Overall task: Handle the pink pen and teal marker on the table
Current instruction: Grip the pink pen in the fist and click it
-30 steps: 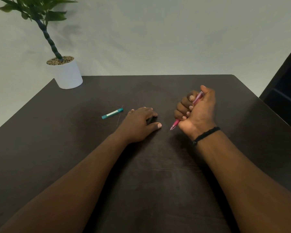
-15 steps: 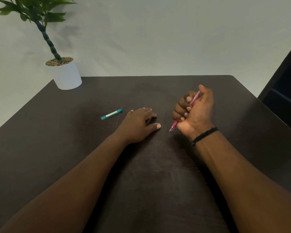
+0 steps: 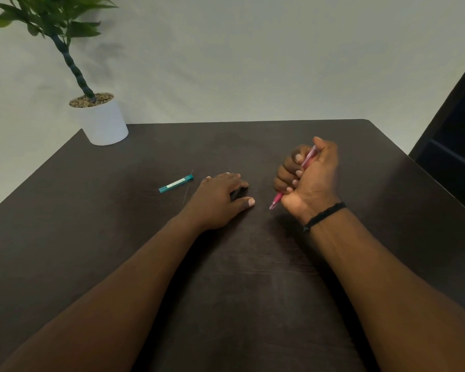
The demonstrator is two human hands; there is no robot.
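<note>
My right hand (image 3: 310, 181) is closed in a fist around the pink pen (image 3: 277, 200), whose tip points down and left just above the dark table (image 3: 253, 277); the pen's upper end shows above my fingers. My left hand (image 3: 219, 200) rests flat on the table with its fingers apart and nothing in it. The teal marker (image 3: 176, 184) lies on the table a short way left of my left hand, apart from it. A thin dark rod (image 3: 187, 191) lies beside the marker.
A white pot (image 3: 102, 120) with a green plant stands at the table's far left corner. A dark piece of furniture (image 3: 457, 146) rises past the table's right edge. A pale wall lies behind.
My right hand with the pink pen has shifted slightly left and toward me. My left hand and the teal marker have stayed in place.
</note>
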